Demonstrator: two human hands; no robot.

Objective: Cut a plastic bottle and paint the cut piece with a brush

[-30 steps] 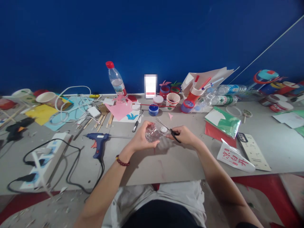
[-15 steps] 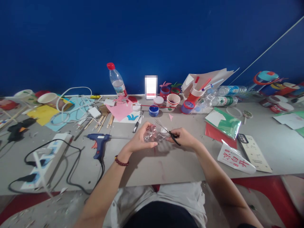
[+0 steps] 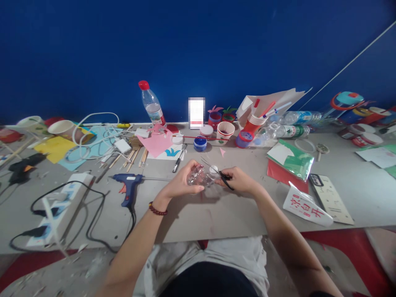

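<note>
My left hand (image 3: 182, 180) is closed around a clear plastic bottle piece (image 3: 198, 176), thumb in front and fingers behind. A white cap (image 3: 213, 169) sits at the piece's right end. In my right hand (image 3: 236, 180) is a pair of black-handled scissors (image 3: 225, 178), its blades pointing up and left over the clear plastic. The fingers of that hand wrap the handles close beside the cap. Whether the blades touch the plastic I cannot tell.
A blue glue gun (image 3: 128, 183) and a white power strip (image 3: 63, 206) with cords lie to the left. Behind my hands stand a blue paint jar (image 3: 200, 143) and a paper cup (image 3: 225, 132). Green paper (image 3: 292, 159) in a sleeve lies right.
The scissors have shifted slightly left, their blades now closer together. The clear plastic has turned a little in my left hand.
</note>
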